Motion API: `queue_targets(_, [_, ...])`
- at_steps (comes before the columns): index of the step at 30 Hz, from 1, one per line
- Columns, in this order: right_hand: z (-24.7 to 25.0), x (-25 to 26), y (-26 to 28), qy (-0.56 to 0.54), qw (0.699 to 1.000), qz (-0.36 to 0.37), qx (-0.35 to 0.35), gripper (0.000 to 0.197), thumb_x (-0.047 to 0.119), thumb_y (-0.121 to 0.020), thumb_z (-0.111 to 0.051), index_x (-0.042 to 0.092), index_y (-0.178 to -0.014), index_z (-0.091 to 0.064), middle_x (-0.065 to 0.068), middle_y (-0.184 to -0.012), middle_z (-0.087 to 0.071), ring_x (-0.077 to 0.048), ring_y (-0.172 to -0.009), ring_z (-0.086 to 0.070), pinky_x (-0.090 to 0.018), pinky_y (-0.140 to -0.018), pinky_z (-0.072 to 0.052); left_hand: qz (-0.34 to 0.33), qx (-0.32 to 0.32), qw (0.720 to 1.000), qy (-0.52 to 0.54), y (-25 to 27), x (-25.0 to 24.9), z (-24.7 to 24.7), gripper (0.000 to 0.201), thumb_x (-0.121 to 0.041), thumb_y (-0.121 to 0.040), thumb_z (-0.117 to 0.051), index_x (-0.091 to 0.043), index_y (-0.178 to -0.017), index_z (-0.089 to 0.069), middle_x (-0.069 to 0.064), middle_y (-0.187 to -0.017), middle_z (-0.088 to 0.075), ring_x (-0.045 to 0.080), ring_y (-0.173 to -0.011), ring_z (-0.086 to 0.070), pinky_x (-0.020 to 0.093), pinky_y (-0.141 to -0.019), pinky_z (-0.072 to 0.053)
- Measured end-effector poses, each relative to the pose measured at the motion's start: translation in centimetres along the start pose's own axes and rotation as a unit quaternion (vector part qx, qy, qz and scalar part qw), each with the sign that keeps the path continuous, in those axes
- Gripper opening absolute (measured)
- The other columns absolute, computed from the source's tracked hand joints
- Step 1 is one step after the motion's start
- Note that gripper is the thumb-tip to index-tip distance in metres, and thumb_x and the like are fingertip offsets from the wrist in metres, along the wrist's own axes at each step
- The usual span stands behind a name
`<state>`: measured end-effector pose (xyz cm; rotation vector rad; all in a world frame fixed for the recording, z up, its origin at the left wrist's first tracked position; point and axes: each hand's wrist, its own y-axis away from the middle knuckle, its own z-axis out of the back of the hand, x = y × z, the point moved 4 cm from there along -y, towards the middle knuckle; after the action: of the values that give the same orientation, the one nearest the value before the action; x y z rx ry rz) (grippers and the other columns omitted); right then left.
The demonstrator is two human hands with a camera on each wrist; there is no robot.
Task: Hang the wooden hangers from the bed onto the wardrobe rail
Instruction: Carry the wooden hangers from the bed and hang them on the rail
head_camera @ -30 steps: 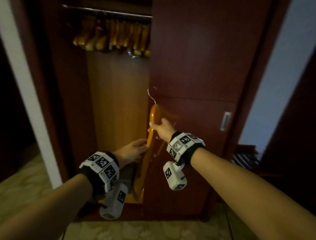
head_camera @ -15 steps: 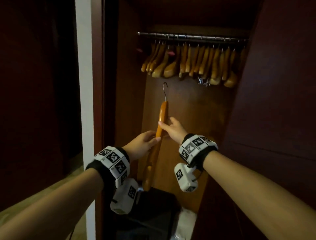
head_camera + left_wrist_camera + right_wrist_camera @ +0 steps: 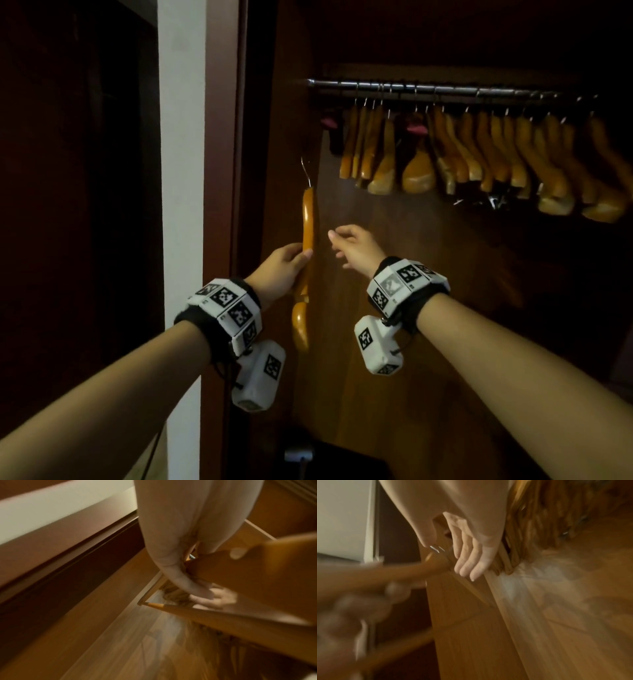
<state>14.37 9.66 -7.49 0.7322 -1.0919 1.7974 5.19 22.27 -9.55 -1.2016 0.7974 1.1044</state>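
A wooden hanger [image 3: 307, 219] with a metal hook stands upright in front of the open wardrobe, seen edge-on. My left hand [image 3: 286, 263] grips its shoulder partway down; the same hanger [image 3: 248, 577] fills the right of the left wrist view. My right hand [image 3: 349, 245] is off the hanger, a little to its right, with relaxed straight fingers [image 3: 467, 559] and nothing in them. The hanger's top [image 3: 435, 559] lies just left of those fingers. The metal rail [image 3: 445, 90] runs across the upper right, above and right of the hook, carrying several wooden hangers [image 3: 479, 157].
The wardrobe's left side panel [image 3: 274, 171] is right behind the held hanger. A white wall strip [image 3: 181, 171] stands left of it. The wooden back panel [image 3: 428, 308] lies ahead. A dark object [image 3: 342, 459] sits on the wardrobe floor. The rail's left end [image 3: 318, 84] carries no hanger.
My right hand has let go of the hanger and moved right. The left hand now holds it alone, shifted left toward the side panel. The view has moved closer to the rail.
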Motion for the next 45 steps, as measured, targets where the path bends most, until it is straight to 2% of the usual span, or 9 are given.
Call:
queue_targets(7, [-2.2, 2.2, -7.5, -0.117, 0.993, -0.002, 0.025, 0.055, 0.027, -0.091, -0.058, 0.006, -0.138, -0.038, -0.013, -0.131, -0.051, -0.024, -0.108, -0.057, -0.025, -0.067, -0.053, -0.069, -0.008, 0.997, -0.040, -6.3, -0.9, 2.1, 0.017, -0.020, -0.101, -0.037, -0.027, -0.100, -0.053, 0.006, -0.080, -0.060, 0.017, -0.064, -0.059, 0.029, -0.058, -0.050])
queue_targets(11, [-3.2, 3.2, -12.0, -0.159, 0.986, 0.008, 0.044, 0.066, 0.010, -0.086, -0.064, 0.011, -0.142, -0.030, -0.013, -0.131, -0.048, -0.030, -0.118, -0.053, -0.042, -0.095, -0.049, -0.061, -0.056, 0.997, -0.009, -8.8, -1.4, 4.2, 0.027, -0.026, -0.099, -0.043, -0.015, -0.122, -0.051, 0.004, -0.083, -0.064, 0.004, -0.052, -0.062, 0.019, -0.048, -0.052])
queue_targets(18, [-4.0, 5.0, -16.6, -0.211, 0.976, 0.056, -0.006, 0.059, 0.018, -0.087, -0.064, 0.014, -0.139, -0.038, -0.014, -0.127, -0.054, -0.029, -0.118, -0.053, -0.045, -0.105, -0.040, -0.016, -0.091, 0.994, -0.051, -10.3, -2.5, 6.0, 0.055, -0.025, -0.087, -0.065, -0.020, -0.136, -0.041, 0.004, -0.103, -0.067, 0.013, -0.084, -0.067, 0.028, -0.077, -0.056])
queue_targets(25, [-3.9, 6.0, -18.8, -0.207, 0.973, 0.102, 0.004, 0.047, 0.032, -0.095, -0.049, 0.012, -0.136, -0.040, -0.018, -0.124, -0.055, -0.034, -0.103, -0.059, -0.045, -0.090, -0.050, -0.086, -0.194, 0.976, -0.051, -13.2, -5.9, 5.7, 0.038, -0.005, -0.092, -0.054, -0.006, -0.129, -0.047, 0.004, -0.085, -0.060, 0.012, -0.065, -0.053, 0.026, -0.064, -0.048])
queue_targets(28, [-2.6, 4.5, -18.6, -0.175, 0.980, 0.096, -0.018, 0.043, 0.031, -0.098, -0.044, 0.008, -0.134, -0.040, -0.005, -0.100, -0.057, -0.012, -0.071, -0.055, -0.024, -0.060, -0.045, -0.086, -0.196, 0.976, -0.048, -15.6, -7.6, 6.2, 0.041, -0.003, -0.093, -0.053, -0.002, -0.133, -0.044, 0.003, -0.080, -0.058, 0.012, -0.062, -0.052, 0.022, -0.058, -0.049])
queue_targets(32, [-1.5, 1.8, -17.8, -0.143, 0.988, 0.055, -0.009, 0.042, 0.030, -0.100, -0.037, 0.002, -0.131, -0.040, -0.001, -0.077, -0.049, -0.010, -0.060, -0.045, -0.023, -0.055, -0.037, -0.085, -0.194, 0.975, -0.061, -19.3, -9.1, 6.0, 0.045, -0.001, -0.095, -0.045, -0.010, -0.139, -0.040, 0.001, -0.076, -0.055, 0.010, -0.061, -0.052, 0.017, -0.048, -0.049])
queue_targets(37, [-0.5, 0.0, -17.9, -0.149, 0.989, 0.009, -0.005, 0.043, 0.032, -0.100, -0.036, 0.003, -0.131, -0.040, 0.000, -0.070, -0.047, -0.012, -0.058, -0.044, -0.025, -0.053, -0.037, -0.111, -0.198, 0.966, -0.127, -22.4, -10.5, 5.9, 0.050, -0.003, -0.095, -0.048, -0.018, -0.141, -0.039, 0.011, -0.110, -0.061, 0.011, -0.074, -0.056, 0.016, -0.051, -0.051])
queue_targets(40, [0.5, -0.4, -18.1, -0.159, 0.987, -0.008, 0.005, 0.028, 0.030, -0.100, -0.037, 0.008, -0.112, -0.049, -0.001, -0.069, -0.044, -0.012, -0.057, -0.041, -0.024, -0.053, -0.034, -0.135, -0.191, 0.959, -0.158, -23.6, -11.6, 5.8, 0.049, -0.003, -0.094, -0.048, -0.019, -0.139, -0.042, 0.012, -0.117, -0.060, 0.012, -0.075, -0.057, 0.014, -0.050, -0.049])
queue_targets(45, [1.5, -0.9, -18.0, -0.133, 0.990, -0.032, 0.041, 0.030, 0.031, -0.101, -0.036, 0.022, -0.072, -0.040, 0.001, -0.072, -0.046, -0.003, -0.044, -0.053, -0.018, -0.045, -0.041, -0.119, -0.181, 0.965, -0.149, -24.7, -11.2, 5.7, 0.043, -0.002, -0.096, -0.043, -0.015, -0.137, -0.045, 0.000, -0.078, -0.055, 0.009, -0.061, -0.051, 0.018, -0.053, -0.047])
